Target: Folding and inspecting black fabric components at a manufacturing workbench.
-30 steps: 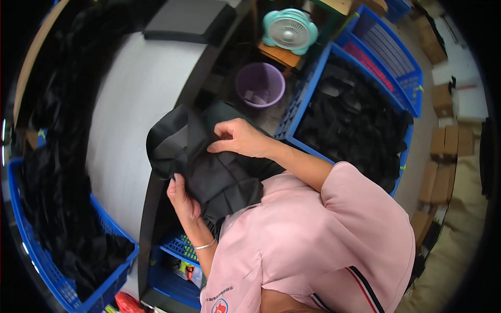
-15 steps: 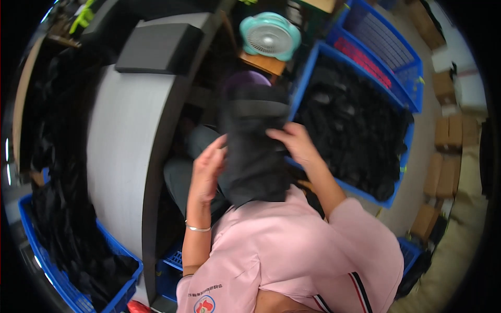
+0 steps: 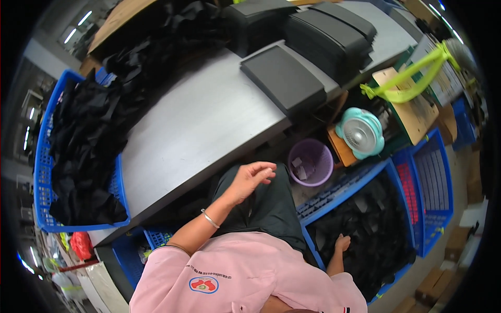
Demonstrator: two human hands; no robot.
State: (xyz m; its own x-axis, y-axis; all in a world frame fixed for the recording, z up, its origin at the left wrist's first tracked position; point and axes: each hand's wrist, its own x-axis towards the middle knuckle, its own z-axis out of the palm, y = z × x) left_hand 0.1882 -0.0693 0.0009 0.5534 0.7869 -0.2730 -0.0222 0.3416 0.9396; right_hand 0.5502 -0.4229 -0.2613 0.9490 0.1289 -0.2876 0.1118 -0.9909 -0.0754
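My left hand [image 3: 251, 180], with a silver bangle on the wrist, hovers over my lap. Its fingers are loosely bent and apart, with nothing between them. Off to the right, my right hand [image 3: 342, 243] reaches down into a blue plastic crate [image 3: 308, 241] heaped with black fabric pieces [image 3: 373, 229]. The fingers there look curled in against the black pieces; what they grip, if anything, blends into the dark heap. The black piece from before cannot be told apart from the others.
A grey worktable [image 3: 203, 120] runs diagonally beyond my knees, bearing stacked dark grey panels [image 3: 284, 78]. At left a blue basket [image 3: 47, 172] overflows with black fabric. A purple bin [image 3: 311, 163], a teal fan [image 3: 360, 133] and another blue crate [image 3: 436, 198] stand to the right.
Both hands held a black fabric piece before me; the left has let go and stays over my lap. My right hand has moved into the crate. The view has swung left.
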